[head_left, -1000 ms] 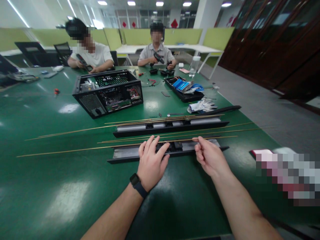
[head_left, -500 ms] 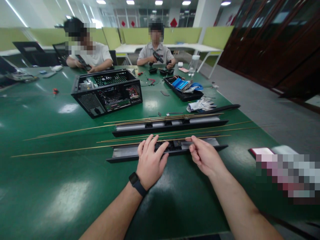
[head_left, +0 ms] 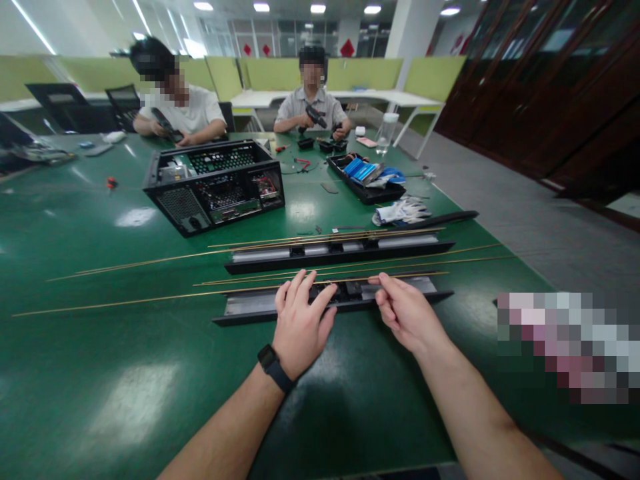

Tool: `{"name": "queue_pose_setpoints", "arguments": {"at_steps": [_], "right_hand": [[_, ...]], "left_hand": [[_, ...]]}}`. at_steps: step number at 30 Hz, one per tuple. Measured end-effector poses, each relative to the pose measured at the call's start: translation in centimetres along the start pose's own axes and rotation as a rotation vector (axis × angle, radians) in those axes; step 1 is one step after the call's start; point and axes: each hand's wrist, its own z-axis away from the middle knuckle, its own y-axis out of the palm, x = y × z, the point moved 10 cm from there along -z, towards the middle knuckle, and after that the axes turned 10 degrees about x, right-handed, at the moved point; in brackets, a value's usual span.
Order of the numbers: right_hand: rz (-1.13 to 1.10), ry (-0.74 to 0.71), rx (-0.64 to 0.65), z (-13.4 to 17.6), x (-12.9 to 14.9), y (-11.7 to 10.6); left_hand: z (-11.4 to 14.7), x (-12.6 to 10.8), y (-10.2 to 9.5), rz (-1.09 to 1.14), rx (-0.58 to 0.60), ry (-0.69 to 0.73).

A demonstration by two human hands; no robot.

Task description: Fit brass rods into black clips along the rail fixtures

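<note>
Golden rod (head_left: 150,299), one: lengthwise over the near black channel (head_left: 250,305) on the green tabletop (head_left: 125,373); pinched by the fingers of the right hand (head_left: 407,310). Left hand (head_left: 303,325): fingers spread, unclenched, over the near black channel. Far channel (head_left: 270,256), one: beyond.

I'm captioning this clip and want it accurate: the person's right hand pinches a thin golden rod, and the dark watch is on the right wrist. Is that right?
Not quite: the head view shows the dark watch on the left wrist. The right hand does pinch a thin golden rod.
</note>
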Motion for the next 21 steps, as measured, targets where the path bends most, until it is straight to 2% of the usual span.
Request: {"name": "queue_pose_setpoints", "arguments": {"at_steps": [7,16,21], "right_hand": [[-0.073,-0.065,-0.124,-0.1,0.7,-2.0],[-0.007,-0.01,-0.03,0.0,0.3,-0.4],[-0.061,-0.028,-0.098,-0.1,0.4,-1.6]], "left_hand": [[0.0,0.0,0.1,-0.003,0.008,0.002],[0.0,0.0,0.0,-0.001,0.0,-0.001],[0.0,0.1,0.0,0.0,0.006,0.003]]}}
